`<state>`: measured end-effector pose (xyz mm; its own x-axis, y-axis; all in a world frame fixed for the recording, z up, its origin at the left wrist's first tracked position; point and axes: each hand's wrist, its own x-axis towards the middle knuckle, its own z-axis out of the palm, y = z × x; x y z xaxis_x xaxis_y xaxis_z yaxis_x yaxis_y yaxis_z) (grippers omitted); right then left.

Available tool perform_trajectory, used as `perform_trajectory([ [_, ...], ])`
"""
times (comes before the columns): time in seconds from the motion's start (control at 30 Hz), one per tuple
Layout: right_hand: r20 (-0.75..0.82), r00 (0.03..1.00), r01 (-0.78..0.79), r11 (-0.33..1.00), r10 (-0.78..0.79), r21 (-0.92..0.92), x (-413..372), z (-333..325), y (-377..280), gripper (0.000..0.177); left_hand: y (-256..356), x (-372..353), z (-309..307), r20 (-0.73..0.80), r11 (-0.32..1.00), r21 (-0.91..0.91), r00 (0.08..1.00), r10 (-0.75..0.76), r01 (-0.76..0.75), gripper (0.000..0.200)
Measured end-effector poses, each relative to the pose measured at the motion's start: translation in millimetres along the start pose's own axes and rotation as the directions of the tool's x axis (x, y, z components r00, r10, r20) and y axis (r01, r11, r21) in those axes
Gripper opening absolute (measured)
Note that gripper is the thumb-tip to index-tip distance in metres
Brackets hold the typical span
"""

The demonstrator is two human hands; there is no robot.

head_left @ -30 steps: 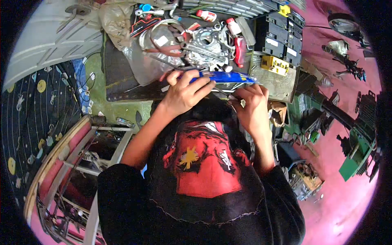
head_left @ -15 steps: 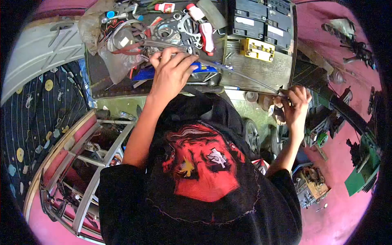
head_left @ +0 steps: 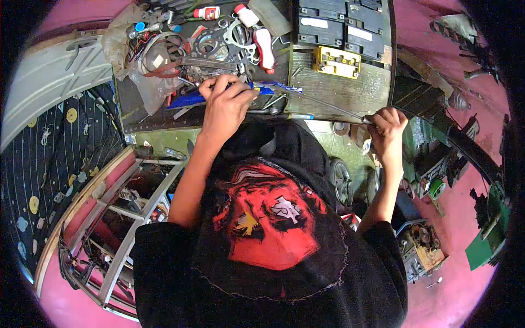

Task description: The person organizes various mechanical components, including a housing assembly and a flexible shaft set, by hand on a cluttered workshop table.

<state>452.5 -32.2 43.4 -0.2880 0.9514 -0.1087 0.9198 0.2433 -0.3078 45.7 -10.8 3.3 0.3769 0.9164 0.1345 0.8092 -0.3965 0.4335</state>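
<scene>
A long thin metal rod (head_left: pixel 331 107) slants across the front of the workbench between my two hands. My right hand (head_left: pixel 387 123) is closed around its right end, beyond the bench's front edge. Over the blue packet or tool (head_left: pixel 188 100), my left hand (head_left: pixel 227 104) has its fingers curled down and pressed together on the rod. A short silver length shows to the left of these fingers; the contact itself is hidden under the hand. Behind my left hand lie a large wrench (head_left: pixel 210 64) and several metal gaskets (head_left: pixel 238 35).
Black batteries (head_left: pixel 320 33) and a yellow battery (head_left: pixel 336 62) stand at the bench's back right. Red-and-white bottles (head_left: pixel 264 50) lie among loose parts. A plastic bag (head_left: pixel 150 90) hangs toward the front edge. A metal frame (head_left: pixel 117 240) stands at lower left, a wheel (head_left: pixel 340 180) below.
The view has shifted slightly, so the bench things appear farther left and up. Both hands have come a little lower relative to the bench, still on the rod.
</scene>
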Motion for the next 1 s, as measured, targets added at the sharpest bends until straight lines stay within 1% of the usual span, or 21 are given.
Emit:
perform_trajectory([
  [0.07, -0.023, 0.999, 0.050, 0.998, -0.049, 0.029, 8.2, 3.5, -3.9, 0.021, -0.1, 2.1, -0.1, -0.014, 1.000, -0.009, 1.000, -0.004, 0.004, 0.014],
  [0.2, 0.033, 0.996, 0.079, 0.995, -0.081, 0.067, 28.5, 13.5, -13.6, 0.019, -1.7, 5.2, 0.2, -0.026, 1.000, 0.006, 1.000, 0.003, -0.003, 0.012],
  [0.27, -0.006, 0.994, 0.109, 0.988, -0.109, 0.113, 41.6, 25.2, -22.0, 0.018, -2.1, 5.7, -0.1, -0.021, 1.000, 0.003, 1.000, 0.001, -0.001, 0.012],
  [0.33, -0.030, 0.984, 0.180, 0.970, -0.178, 0.164, 55.2, 37.7, -29.4, 0.017, -3.4, 5.4, -0.2, -0.019, 1.000, -0.002, 1.000, 0.002, -0.002, 0.013],
  [0.4, -0.002, 0.976, 0.216, 0.960, -0.219, 0.178, 68.2, 47.3, -40.4, 0.020, -4.4, 5.2, 0.4, -0.022, 1.000, -0.007, 1.000, 0.002, -0.002, 0.013],
  [0.5, -0.009, 0.966, 0.253, 0.941, -0.257, 0.223, 88.0, 63.0, -61.7, 0.024, -3.5, 2.8, 0.2, -0.036, 1.000, -0.021, 0.999, -0.010, 0.009, 0.014],
  [0.53, -0.029, 0.962, 0.270, 0.931, -0.272, 0.245, 94.8, 70.6, -67.6, 0.022, -2.7, 2.3, -0.4, -0.038, 0.999, -0.031, 0.999, -0.015, 0.014, 0.015],
  [0.6, -0.011, 0.951, 0.298, 0.907, -0.309, 0.298, 108.0, 76.0, -83.8, 0.017, -2.8, 1.9, 1.1, -0.043, 0.999, -0.039, 0.999, -0.024, 0.022, 0.015],
  [0.63, -0.074, 0.935, 0.350, 0.868, -0.347, 0.354, 114.7, 83.0, -90.2, 0.013, -3.3, 1.6, 3.2, -0.063, 0.999, -0.042, 0.998, -0.020, 0.017, 0.015],
  [0.67, -0.073, 0.934, 0.352, 0.866, -0.349, 0.354, 119.3, 87.7, -97.5, 0.013, -3.5, 0.6, 4.1, -0.082, 0.999, -0.046, 0.996, -0.017, 0.014, 0.016],
  [0.73, -0.071, 0.925, 0.362, 0.806, -0.374, 0.469, 127.3, 94.8, -110.9, 0.013, -3.6, 0.9, 3.8, -0.089, 0.999, -0.048, 0.996, -0.023, 0.019, 0.016],
  [0.77, -0.029, 0.929, 0.339, 0.821, -0.368, 0.460, 129.5, 99.5, -115.5, 0.015, -3.4, 1.4, 4.0, -0.095, 0.998, -0.051, 0.995, -0.027, 0.022, 0.015],
  [0.8, -0.028, 0.928, 0.342, 0.821, -0.371, 0.457, 131.7, 104.0, -118.2, 0.015, -3.6, 1.3, 5.2, -0.099, 0.998, -0.052, 0.995, -0.029, 0.024, 0.015],
  [0.9, 0.039, 0.938, 0.284, 0.830, -0.343, 0.480, 138.6, 112.6, -122.0, 0.021, -5.1, 0.5, 9.2, -0.114, 0.997, -0.066, 0.992, -0.047, 0.040, 0.014],
  [0.93, 0.042, 0.937, 0.286, 0.831, -0.346, 0.477, 140.3, 114.8, -122.8, 0.021, -5.4, 0.6, 9.9, -0.121, 0.996, -0.073, 0.991, -0.050, 0.041, 0.014],
  [1.0, 0.015, 0.936, 0.285, 0.779, -0.352, 0.558, 143.0, 121.6, -123.5, 0.021, -5.7, 1.0, 10.1, -0.132, 0.996, -0.081, 0.990, -0.056, 0.046, 0.013],
])
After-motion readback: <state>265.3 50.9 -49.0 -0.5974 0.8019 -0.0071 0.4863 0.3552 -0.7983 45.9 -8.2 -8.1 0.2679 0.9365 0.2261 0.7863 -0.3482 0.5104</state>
